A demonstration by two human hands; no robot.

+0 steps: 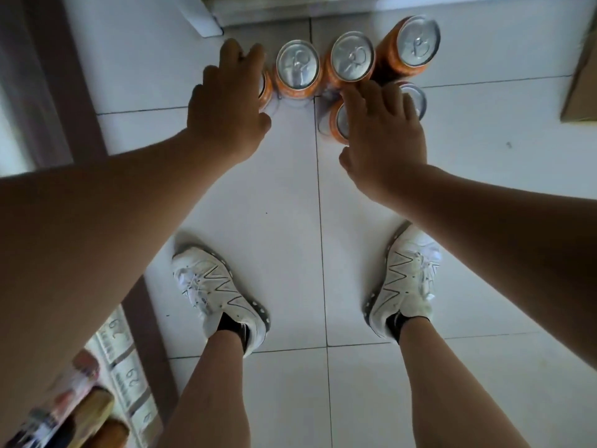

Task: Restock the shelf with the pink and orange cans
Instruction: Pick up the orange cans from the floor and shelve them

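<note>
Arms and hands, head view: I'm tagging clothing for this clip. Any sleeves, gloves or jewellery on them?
Nothing worn shows: the left hand and right hand are ungloved, no watch or band on either wrist, and both forearms are bare up to the frame edge.

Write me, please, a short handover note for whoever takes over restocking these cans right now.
Left hand: reaching over the leftmost can; grip unclear.
Right hand: spread over the front-left can and front-right can; grip unclear.
Three other cans stand upright in the back row on the floor.
Done: nothing lifted yet.
Left: move all six to the shelf on the person's left.
</note>
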